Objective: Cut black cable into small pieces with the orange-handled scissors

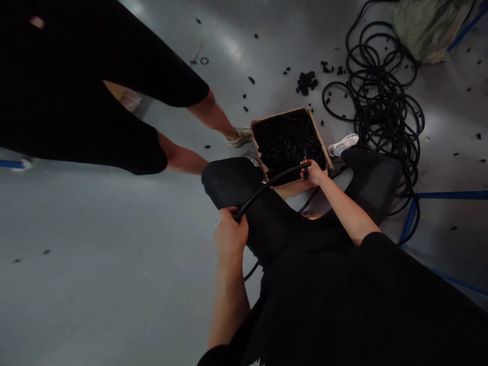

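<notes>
My left grip (231, 236) is clamped around the black rubber hose (265, 188), and my right grip (313, 173) closes on its end, above the cardboard box (282, 117) of small black pieces (285, 140). I think a firm, steady hold near the end works best.

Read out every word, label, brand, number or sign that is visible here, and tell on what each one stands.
White print on the black top: cut off by the picture's bottom edge and too blurred to read.
The cardboard box and the pale green sack show no readable text.
No other words, brands, numbers or signs can be read.
</notes>
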The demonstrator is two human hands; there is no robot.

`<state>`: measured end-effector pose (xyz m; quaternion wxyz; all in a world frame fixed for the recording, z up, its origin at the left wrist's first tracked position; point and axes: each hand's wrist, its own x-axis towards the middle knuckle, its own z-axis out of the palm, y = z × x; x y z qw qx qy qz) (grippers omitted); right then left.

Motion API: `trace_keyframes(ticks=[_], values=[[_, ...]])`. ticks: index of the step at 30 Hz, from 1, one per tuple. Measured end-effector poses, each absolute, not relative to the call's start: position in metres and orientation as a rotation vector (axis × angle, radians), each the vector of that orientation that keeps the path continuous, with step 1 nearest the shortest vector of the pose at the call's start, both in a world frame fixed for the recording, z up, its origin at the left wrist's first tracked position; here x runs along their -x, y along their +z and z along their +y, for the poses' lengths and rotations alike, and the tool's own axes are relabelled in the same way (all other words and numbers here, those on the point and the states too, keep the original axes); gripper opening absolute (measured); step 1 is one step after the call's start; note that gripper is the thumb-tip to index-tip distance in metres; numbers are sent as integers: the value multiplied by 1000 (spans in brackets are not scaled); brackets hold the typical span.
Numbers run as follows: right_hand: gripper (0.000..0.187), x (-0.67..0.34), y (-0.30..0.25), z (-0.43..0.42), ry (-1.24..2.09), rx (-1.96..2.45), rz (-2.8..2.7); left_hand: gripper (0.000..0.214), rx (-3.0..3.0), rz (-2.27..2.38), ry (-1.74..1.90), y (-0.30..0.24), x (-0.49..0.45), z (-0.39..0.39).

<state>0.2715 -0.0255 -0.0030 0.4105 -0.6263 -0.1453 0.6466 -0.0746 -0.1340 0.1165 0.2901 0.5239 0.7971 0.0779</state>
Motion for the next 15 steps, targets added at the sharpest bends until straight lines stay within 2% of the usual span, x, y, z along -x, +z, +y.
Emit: trace_keyframes(ticks=[3,8,15], values=[[37,-273,15,-57,1673,1590,-311,17,-1443,2038,61,123,73,-133],[35,-281,63,-93,1591,1326,-225,26,-1548,1862,-193,142,52,-133],[55,-303,121,-100,1369,1240,-386,35,-1523,1776,-292,161,33,-132]])
